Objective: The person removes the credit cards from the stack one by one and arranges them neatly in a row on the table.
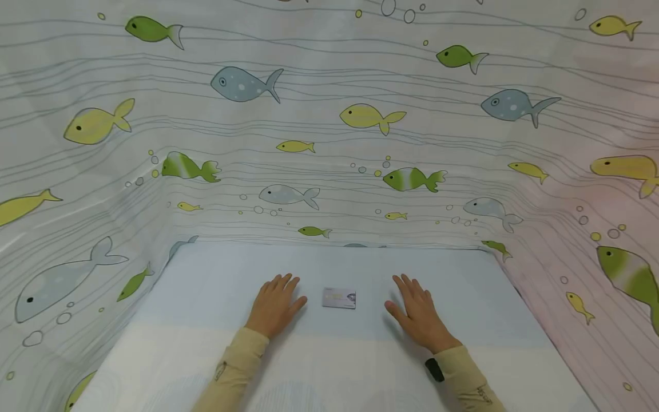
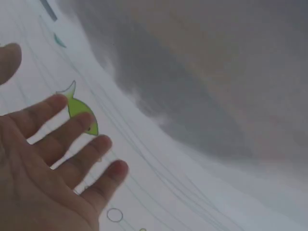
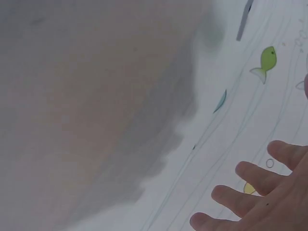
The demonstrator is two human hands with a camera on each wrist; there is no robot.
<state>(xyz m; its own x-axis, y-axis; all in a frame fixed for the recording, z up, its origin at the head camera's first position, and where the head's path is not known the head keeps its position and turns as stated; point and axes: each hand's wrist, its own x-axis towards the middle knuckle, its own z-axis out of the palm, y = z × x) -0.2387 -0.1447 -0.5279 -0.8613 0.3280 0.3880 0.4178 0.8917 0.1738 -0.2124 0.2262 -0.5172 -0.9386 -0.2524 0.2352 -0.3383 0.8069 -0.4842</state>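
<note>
A small flat lilac-grey card (image 1: 338,298), with printing and a darker pattern at its right end, lies on the table between the hands. To its left is my left hand (image 1: 275,307), palm down with the fingers spread and the thumb toward the card. My right hand (image 1: 419,315) mirrors it on the other side, a shadow falling beneath it. Both hands are apart from the card and hold nothing. The wrist views show the left fingers (image 2: 103,144) and right fingers (image 3: 231,199) extended and separated.
The table (image 1: 340,366) has a pale blue and white surface. Sheets printed with fish and wavy lines rise behind it as a back wall (image 1: 329,160) and flank it as a left wall (image 1: 67,229) and a right wall (image 1: 576,240). A black band (image 1: 435,370) sits at the right wrist.
</note>
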